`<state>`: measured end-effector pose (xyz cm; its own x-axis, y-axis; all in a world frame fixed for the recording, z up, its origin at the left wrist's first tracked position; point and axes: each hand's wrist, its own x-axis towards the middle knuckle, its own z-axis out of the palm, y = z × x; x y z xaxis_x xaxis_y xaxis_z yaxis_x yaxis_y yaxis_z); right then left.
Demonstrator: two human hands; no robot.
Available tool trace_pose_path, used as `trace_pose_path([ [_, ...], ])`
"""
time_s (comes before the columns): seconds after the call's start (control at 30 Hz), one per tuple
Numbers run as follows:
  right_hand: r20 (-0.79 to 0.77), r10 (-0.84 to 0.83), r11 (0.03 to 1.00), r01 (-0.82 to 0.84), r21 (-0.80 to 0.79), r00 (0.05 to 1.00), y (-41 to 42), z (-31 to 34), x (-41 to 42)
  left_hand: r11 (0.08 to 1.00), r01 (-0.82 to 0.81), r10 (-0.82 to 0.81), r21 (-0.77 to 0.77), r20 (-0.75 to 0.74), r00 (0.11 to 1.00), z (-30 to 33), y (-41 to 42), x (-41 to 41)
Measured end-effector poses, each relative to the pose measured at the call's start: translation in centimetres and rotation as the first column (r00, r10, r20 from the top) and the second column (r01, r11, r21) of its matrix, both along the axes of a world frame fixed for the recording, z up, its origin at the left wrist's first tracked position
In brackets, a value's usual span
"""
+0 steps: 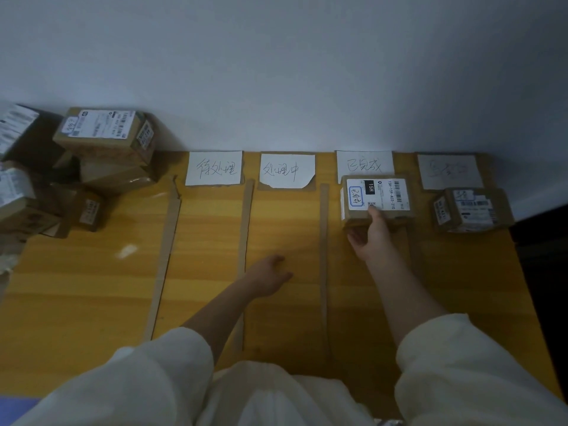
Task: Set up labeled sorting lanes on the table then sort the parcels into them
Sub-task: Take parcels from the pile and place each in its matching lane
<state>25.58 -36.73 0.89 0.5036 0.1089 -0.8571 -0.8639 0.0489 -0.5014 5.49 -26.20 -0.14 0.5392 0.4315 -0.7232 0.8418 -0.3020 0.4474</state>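
Parcel (376, 199) label: "15H"; lane cards handwritten Chinese

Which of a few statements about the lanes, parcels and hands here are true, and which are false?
1. The right hand grips the parcel below the third paper label. True.
2. The left hand holds a parcel. False: it holds nothing, over the bare table.
3. The lane under the second label contains two parcels. False: none lie there.
4. A pile of parcels sits at the table's far left. True.
5. One parcel lies below the fourth label. True.
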Motion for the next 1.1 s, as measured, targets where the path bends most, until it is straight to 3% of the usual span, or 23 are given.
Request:
trace_pose_path([
  [0.27,0.024,0.164,0.974,-0.158,-0.161,0.986,-0.4,1.2,-3.5,0.996,-0.093,0.092,0.004,0.141,0.986,1.2,0.5,-1.7],
  [0.4,-0.034,0.335,0.937,-0.337,-0.092,0.942,0.0,1.5,-6.8,0.978,-0.207,0.207,-0.024,0.226,0.952,2.0,1.3,-3.4],
  [0.6,0.007,0.587,0.801,-0.579,-0.152,0.81,2.6,1.3,-12.5,0.939,-0.341,0.339,-0.051,0.316,0.886,2.5,3.1,-7.3],
  [0.83,0.112,0.771,0.63,-0.725,-0.277,0.627,8.8,2.2,-18.7,0.892,-0.451,0.435,-0.032,0.337,0.835,3.6,7.3,-13.2],
  [1.1,0.23,0.901,0.428,-0.846,-0.317,0.369,19.0,6.8,-24.9,0.72,-0.694,0.639,-0.02,0.408,0.652,5.2,15.7,-21.2],
])
